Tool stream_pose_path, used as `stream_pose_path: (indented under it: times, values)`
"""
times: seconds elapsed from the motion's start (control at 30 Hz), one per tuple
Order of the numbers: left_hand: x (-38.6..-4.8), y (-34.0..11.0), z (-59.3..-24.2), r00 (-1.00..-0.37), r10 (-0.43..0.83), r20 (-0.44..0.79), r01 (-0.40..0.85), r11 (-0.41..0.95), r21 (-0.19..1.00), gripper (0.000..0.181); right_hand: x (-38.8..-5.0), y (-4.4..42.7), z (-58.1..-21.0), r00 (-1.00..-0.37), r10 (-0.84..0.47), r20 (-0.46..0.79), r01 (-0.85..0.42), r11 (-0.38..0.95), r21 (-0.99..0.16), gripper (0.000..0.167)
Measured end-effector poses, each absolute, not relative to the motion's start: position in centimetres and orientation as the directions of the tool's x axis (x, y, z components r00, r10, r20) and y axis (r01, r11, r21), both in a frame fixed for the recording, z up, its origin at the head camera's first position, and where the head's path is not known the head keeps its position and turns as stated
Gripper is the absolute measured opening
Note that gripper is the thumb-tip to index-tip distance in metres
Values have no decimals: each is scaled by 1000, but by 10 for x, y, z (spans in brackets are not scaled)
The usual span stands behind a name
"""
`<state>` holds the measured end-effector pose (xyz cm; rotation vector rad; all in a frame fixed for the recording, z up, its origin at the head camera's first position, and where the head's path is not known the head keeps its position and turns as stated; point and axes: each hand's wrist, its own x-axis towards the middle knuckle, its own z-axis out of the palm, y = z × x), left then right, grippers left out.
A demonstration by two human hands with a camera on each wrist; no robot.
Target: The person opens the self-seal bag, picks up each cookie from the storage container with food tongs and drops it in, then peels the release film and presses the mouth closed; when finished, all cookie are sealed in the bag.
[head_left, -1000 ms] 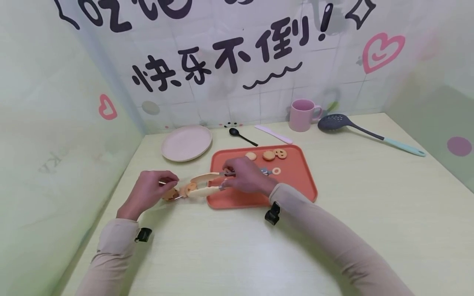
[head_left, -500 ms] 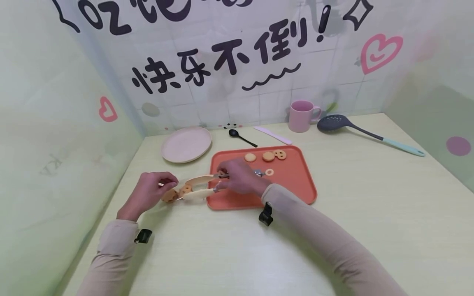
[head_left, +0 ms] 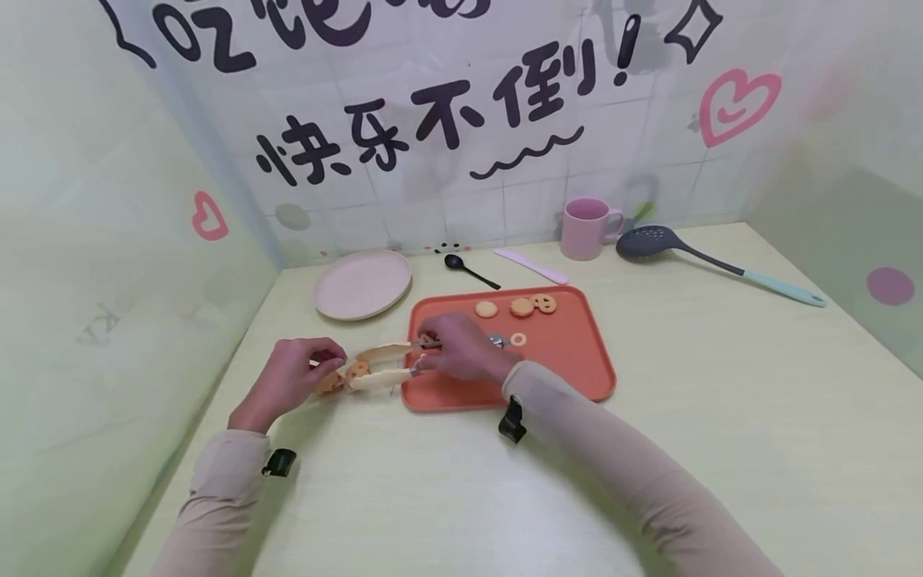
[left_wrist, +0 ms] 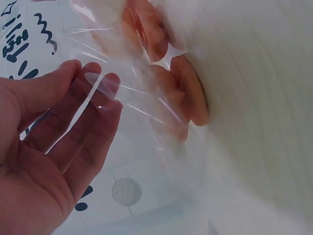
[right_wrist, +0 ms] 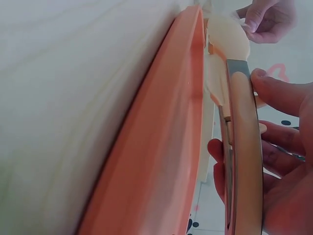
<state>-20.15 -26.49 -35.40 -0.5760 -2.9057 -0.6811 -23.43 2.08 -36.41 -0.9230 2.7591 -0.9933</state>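
Observation:
My left hand (head_left: pixel 284 373) pinches the edge of a clear plastic bag (left_wrist: pixel 142 105) between thumb and fingertips. Inside the bag lie cookies (left_wrist: pixel 193 93), seen close in the left wrist view. The right hand (head_left: pixel 465 346) grips metal tongs (right_wrist: pixel 247 147) with cream-coloured tips, above the left part of an orange tray (head_left: pixel 570 377). The tongs' tips point left, at the bag, with a round cookie (head_left: pixel 357 370) between them. Whether the tips press on that cookie is hard to tell. Several more cookies (head_left: pixel 522 308) lie on the tray, one ring-shaped (head_left: pixel 517 340).
Behind the tray lie a black spoon (head_left: pixel 469 270) and a lilac knife (head_left: pixel 531 265). A pink plate (head_left: pixel 363 284) stands at the back left. Further right are a pink mug (head_left: pixel 582 231) and a slotted spoon (head_left: pixel 710 258) with a light blue handle. Walls close in the table.
The right hand has moved a little left with the tongs, bringing the cookie at their tips closer to the left hand. The left hand has stayed almost still, holding the bag.

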Motion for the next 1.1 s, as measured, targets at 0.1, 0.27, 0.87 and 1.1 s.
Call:
stream_pose_path:
  times: [0.1,0.27,0.87,1.1]
  values:
    - [-201,-265,-355,-923,340,180,384,829,406,7,-234,19,-366,-813,-568,133,-525,614,-589,27]
    - [-203,-263,-354,-919,350,179,393,831,394,7,-233,20,-365,-805,-580,125,-545,639,-543,30]
    - [-199,-265,-358,-932,322,165,361,832,420,8,-238,122,-335,-867,-484,120,-473,725,-500,44]
    - [-198,-264,-356,-941,301,153,338,845,414,10,-254,161,-334,-896,-429,118,-435,789,-434,45]
